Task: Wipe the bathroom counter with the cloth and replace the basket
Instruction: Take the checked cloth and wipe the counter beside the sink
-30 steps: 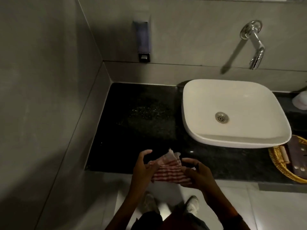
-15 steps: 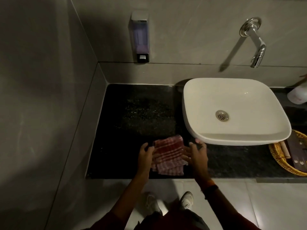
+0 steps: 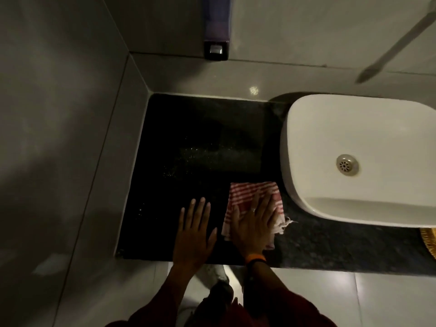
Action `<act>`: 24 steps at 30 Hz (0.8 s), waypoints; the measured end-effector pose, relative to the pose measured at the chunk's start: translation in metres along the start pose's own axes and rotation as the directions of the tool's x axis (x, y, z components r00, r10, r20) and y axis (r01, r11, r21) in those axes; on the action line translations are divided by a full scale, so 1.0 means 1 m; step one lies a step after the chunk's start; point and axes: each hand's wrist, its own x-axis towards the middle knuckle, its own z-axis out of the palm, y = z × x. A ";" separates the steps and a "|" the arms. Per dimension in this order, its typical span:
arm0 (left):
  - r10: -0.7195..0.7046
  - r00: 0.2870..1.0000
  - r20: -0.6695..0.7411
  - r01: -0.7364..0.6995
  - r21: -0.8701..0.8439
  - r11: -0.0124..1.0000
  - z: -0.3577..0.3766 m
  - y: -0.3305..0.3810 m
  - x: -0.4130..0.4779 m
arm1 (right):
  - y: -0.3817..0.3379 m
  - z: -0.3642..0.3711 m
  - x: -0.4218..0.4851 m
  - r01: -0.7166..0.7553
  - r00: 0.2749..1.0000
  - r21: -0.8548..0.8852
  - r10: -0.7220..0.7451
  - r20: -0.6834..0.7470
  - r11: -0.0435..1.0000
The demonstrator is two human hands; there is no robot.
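The red-and-white checked cloth [image 3: 253, 199] lies flat on the dark worktop [image 3: 200, 142] at lower centre of the frame, just left of the white basin [image 3: 354, 138]. My right hand [image 3: 253, 226] presses on it with fingers spread flat, gripping nothing. My left hand [image 3: 194, 232] rests beside it, palm down and open on bare stone. A sliver of the woven basket [image 3: 429, 240] shows at the right edge.
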 end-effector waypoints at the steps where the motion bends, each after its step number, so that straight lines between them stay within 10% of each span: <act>1: -0.001 1.000 0.005 0.001 0.007 1.000 0.000 0.000 0.001 | -0.003 0.002 0.011 -0.014 1.000 -0.024 0.014 -0.012 1.000; 24: 0.013 0.999 -0.048 -0.014 -0.037 0.999 -0.003 0.003 -0.001 | -0.113 -0.004 0.163 0.537 0.843 -0.082 -0.533 0.068 0.839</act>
